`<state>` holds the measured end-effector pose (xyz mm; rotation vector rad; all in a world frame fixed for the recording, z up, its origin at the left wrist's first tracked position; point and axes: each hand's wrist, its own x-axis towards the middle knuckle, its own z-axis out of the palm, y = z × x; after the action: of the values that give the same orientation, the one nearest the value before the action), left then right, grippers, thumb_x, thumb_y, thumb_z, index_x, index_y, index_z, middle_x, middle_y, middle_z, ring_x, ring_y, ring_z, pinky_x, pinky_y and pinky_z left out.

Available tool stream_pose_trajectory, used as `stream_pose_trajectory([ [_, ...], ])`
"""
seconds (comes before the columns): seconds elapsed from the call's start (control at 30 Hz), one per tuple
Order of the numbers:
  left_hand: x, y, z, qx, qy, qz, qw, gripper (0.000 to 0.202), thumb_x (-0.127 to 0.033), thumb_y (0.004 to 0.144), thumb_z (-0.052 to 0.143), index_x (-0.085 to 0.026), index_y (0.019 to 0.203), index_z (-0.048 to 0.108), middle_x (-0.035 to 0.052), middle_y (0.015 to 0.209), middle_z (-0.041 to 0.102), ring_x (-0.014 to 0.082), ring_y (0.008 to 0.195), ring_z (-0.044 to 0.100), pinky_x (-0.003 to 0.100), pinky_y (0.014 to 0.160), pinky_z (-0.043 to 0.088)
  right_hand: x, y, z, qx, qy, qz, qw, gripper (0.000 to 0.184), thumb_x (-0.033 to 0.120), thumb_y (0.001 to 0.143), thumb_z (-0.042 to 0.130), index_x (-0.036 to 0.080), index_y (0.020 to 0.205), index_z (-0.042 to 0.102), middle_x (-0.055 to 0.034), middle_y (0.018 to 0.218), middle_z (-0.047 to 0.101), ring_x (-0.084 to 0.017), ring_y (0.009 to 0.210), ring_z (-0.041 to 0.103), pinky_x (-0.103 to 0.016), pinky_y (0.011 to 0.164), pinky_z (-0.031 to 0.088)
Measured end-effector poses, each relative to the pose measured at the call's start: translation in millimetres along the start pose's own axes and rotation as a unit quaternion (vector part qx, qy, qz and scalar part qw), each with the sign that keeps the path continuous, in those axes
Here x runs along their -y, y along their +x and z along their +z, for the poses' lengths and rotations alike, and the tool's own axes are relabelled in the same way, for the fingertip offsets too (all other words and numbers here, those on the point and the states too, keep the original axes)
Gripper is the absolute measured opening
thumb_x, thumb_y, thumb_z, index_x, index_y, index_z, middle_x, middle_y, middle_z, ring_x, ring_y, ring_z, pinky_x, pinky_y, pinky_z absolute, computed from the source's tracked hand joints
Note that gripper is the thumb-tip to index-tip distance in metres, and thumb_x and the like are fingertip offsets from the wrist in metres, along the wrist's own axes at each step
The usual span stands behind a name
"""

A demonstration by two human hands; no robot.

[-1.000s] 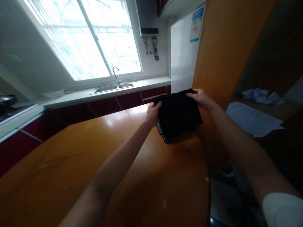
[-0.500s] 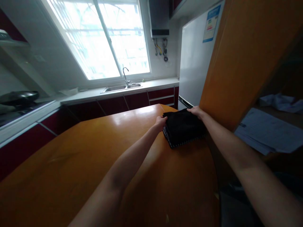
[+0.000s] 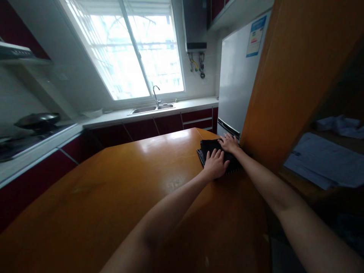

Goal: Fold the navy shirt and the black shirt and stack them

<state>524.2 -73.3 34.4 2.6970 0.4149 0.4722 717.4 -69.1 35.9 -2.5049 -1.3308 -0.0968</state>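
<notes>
A folded black cloth (image 3: 209, 144) lies on the right end of the wooden table (image 3: 136, 182), beside the orange wooden panel. White stitch-like marks run along its near edge. My left hand (image 3: 216, 163) rests flat on the near left part of the cloth, fingers spread. Farther back and to the right, my right hand (image 3: 229, 143) also lies on top of it with the fingers stretched out. Between them, the two hands and the right forearm hide much of the cloth. Something dark and shiny shows under its left edge, too small to name.
An orange wooden panel (image 3: 280, 83) rises close to my right arm, with a fridge (image 3: 237, 72) behind it. White papers or cloths (image 3: 327, 159) lie on a shelf at the right. Beyond the table are a sink (image 3: 145, 109) and, at left, a wok (image 3: 38, 120) on the stove.
Both hands have let go of the cloth's far edge and now lie flat on top. My left hand has moved right and nearer. The view has shifted slightly.
</notes>
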Motion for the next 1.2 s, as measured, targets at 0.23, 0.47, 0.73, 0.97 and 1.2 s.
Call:
stream_pose_trajectory([
  [0.23,-3.1,-67.8,-21.1,-0.002,0.033,0.065,0.997,0.060,-0.043,0.101,0.045,-0.021,0.156,0.035,0.0121,0.165,0.026,0.0327,0.155,0.013,0.057,0.124,0.007,23.0,1.2,-33.9,-0.041,0.032,0.068,0.996,0.055,0.039,0.103,0.031,0.008,0.141,0.054,-0.0228,0.160,0.035,-0.034,0.151,0.024,-0.060,0.118,0.019],
  [0.47,84.7,-160.4,-83.6,-0.087,-0.080,-0.157,0.980,0.060,-0.044,0.099,0.045,-0.013,0.151,0.040,0.0191,0.160,0.035,0.0324,0.153,0.020,0.050,0.125,0.009,162.2,-103.5,-37.5,-0.151,0.131,-0.146,0.969,0.054,0.024,0.098,0.036,0.009,0.149,0.047,-0.0158,0.161,0.037,-0.028,0.151,0.028,-0.046,0.123,0.018],
  [0.73,144.0,-304.7,-105.8,-0.055,0.014,-0.283,0.957,0.059,-0.041,0.099,0.042,-0.014,0.151,0.039,0.0202,0.161,0.032,0.0329,0.153,0.020,0.055,0.124,0.009,288.0,-233.8,57.2,0.051,0.214,-0.211,0.953,0.054,0.027,0.097,0.042,0.015,0.149,0.047,-0.0163,0.159,0.040,-0.027,0.149,0.032,-0.048,0.121,0.025],
  [0.97,120.0,-348.4,-103.4,0.033,0.163,-0.250,0.954,0.056,-0.030,0.103,0.028,-0.013,0.156,0.035,0.0094,0.165,0.027,0.0258,0.154,0.020,0.050,0.126,0.016,325.3,-289.3,82.7,0.113,0.136,-0.228,0.957,0.054,0.024,0.099,0.036,0.011,0.151,0.045,-0.0172,0.162,0.032,-0.028,0.152,0.025,-0.051,0.123,0.013],
  [1.2,124.0,-346.9,-101.8,0.041,0.154,-0.212,0.964,0.056,-0.030,0.103,0.032,-0.015,0.158,0.032,0.0085,0.165,0.027,0.0249,0.154,0.021,0.050,0.126,0.018,314.4,-289.1,79.7,0.109,0.130,-0.251,0.953,0.058,0.025,0.098,0.036,0.008,0.153,0.042,-0.0162,0.161,0.037,-0.027,0.151,0.029,-0.047,0.124,0.016],
])
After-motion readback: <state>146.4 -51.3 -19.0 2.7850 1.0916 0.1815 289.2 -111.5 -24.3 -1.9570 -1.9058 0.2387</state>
